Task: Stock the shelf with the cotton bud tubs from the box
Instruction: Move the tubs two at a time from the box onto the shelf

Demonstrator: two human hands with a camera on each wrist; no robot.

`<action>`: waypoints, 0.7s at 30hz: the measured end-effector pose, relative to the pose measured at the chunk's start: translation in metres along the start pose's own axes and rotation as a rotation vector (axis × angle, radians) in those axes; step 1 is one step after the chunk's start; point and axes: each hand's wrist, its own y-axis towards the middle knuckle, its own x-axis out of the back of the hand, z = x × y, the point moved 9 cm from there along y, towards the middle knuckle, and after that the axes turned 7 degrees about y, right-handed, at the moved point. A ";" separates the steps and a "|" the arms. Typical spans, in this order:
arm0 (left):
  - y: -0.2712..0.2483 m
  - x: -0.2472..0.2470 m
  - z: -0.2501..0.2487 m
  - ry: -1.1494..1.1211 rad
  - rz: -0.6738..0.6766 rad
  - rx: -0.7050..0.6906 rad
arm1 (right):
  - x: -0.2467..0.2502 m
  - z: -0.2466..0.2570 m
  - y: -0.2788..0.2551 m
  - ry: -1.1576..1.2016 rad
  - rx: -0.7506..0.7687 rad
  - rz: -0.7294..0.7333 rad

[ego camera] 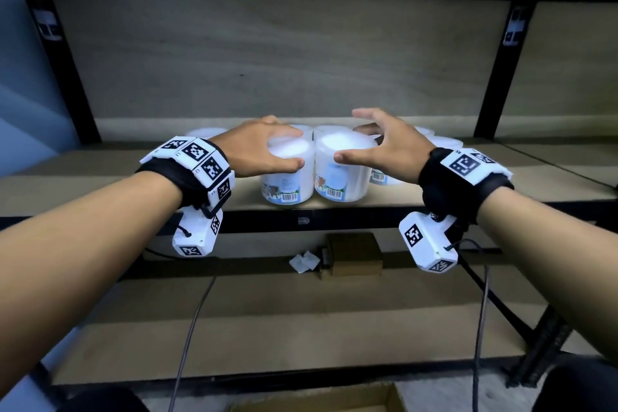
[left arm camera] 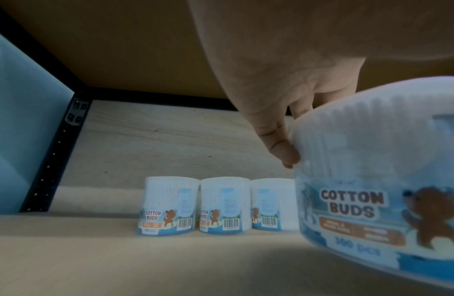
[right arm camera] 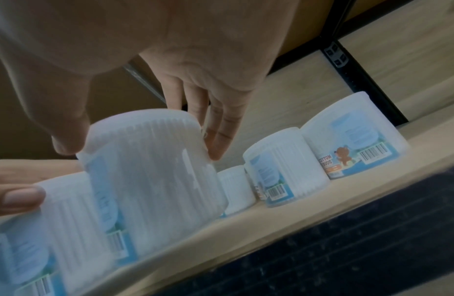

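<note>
Two white cotton bud tubs stand side by side at the front edge of the wooden shelf [ego camera: 100, 177]. My left hand [ego camera: 287, 144] grips the left tub [ego camera: 287, 177] from above, thumb on its front and fingers [left arm camera: 279, 144] behind it. My right hand [ego camera: 347, 134] hovers over the right tub [ego camera: 344, 174] with fingers spread. Its straight fingers [right arm camera: 218, 144] lie along the far side of that tub [right arm camera: 155, 170], and the thumb sits beside its top. More tubs [left arm camera: 170, 206] stand in a row behind.
Further tubs [right arm camera: 284, 170] stand to the right on the shelf. Black uprights [ego camera: 495, 70] frame the bay. A small brown box [ego camera: 354, 254] and crumpled paper [ego camera: 302, 261] lie on the shelf below. A cardboard box [ego camera: 317, 401] sits at the bottom edge, and cables hang from both wrists.
</note>
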 end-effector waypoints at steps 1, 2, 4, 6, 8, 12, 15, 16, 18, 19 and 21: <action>0.002 0.000 0.001 0.002 0.000 0.002 | -0.001 -0.003 0.003 -0.003 -0.010 0.008; 0.004 -0.002 0.002 0.007 0.003 0.002 | -0.003 -0.005 0.005 -0.008 -0.021 0.015; 0.008 -0.006 0.003 0.025 0.015 -0.005 | -0.006 -0.011 0.009 -0.022 -0.044 0.028; 0.010 -0.010 0.004 0.030 0.021 -0.012 | -0.008 -0.016 0.010 -0.036 -0.065 0.032; 0.012 -0.014 0.006 0.023 0.013 -0.017 | -0.009 -0.019 0.011 -0.051 -0.078 0.030; 0.014 -0.018 0.011 0.003 -0.012 -0.014 | -0.014 -0.023 0.013 -0.096 -0.085 0.053; 0.013 -0.017 0.012 -0.008 -0.022 -0.025 | -0.015 -0.018 0.011 -0.135 -0.051 0.068; 0.012 -0.016 0.013 -0.010 -0.023 -0.028 | -0.014 -0.015 0.009 -0.141 -0.037 0.074; 0.010 -0.014 0.013 -0.017 -0.030 -0.036 | -0.013 -0.009 0.005 -0.164 -0.007 0.082; 0.008 -0.012 0.013 -0.024 -0.041 -0.042 | -0.012 -0.007 0.004 -0.187 0.008 0.082; 0.004 -0.008 0.014 -0.042 -0.072 -0.052 | -0.009 -0.003 0.000 -0.235 0.035 0.070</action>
